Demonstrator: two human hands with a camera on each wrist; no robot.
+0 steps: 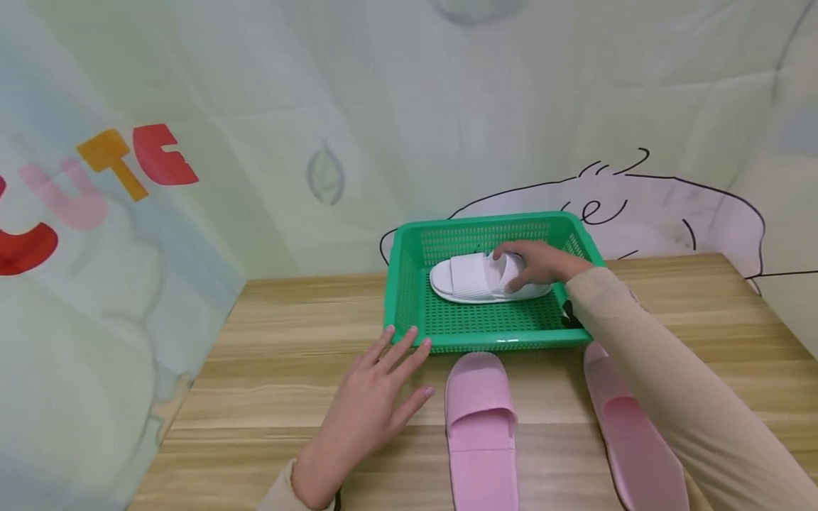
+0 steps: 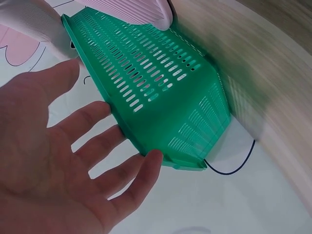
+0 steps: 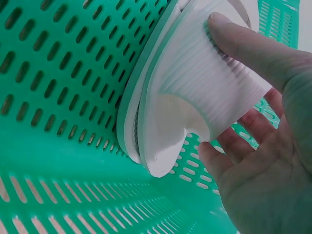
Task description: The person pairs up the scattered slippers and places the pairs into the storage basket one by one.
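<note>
Two white slippers (image 1: pixel 469 275) lie overlapped inside a green plastic basket (image 1: pixel 498 342). My right hand (image 1: pixel 533 264) reaches over the basket's right side and grips the upper white slipper by its ribbed strap. In the right wrist view, the thumb presses one side of that strap (image 3: pixel 200 68) and the fingers curl along the other; the second sole shows beneath. My left hand (image 1: pixel 371 404) is spread, its fingertips at the basket's near left rim. From the left wrist view, those fingers (image 2: pixel 92 114) stay straight to slightly bent against the rim.
A pink slipper (image 1: pixel 482 461) lies in front of the basket, toe toward it. Another pink slipper (image 1: pixel 639 447) lies farther right, partly under my right forearm. The wooden table (image 1: pixel 287 355) meets a printed cloth backdrop (image 1: pixel 287 142) behind the basket.
</note>
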